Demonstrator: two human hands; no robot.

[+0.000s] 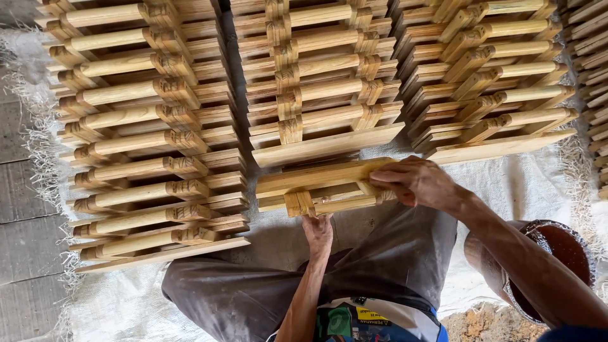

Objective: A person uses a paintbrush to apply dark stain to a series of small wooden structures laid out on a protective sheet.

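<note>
One wooden frame (316,185) between two hands, beside three stacks (142,126).

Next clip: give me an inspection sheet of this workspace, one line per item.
Surface: white woven cloth with frayed edge spread over the floor.
Job's things: pale wooden slatted frame held at the person's lap.
Clutter: leaning rows of matching wooden frames; round container of dark brown liquid.
Grippers: left hand grips the frame's lower edge from below; right hand rests on its right end, fingers bent over the top.
Cables: nothing seen.
Surroundings: grey plank floor at the left.
</note>
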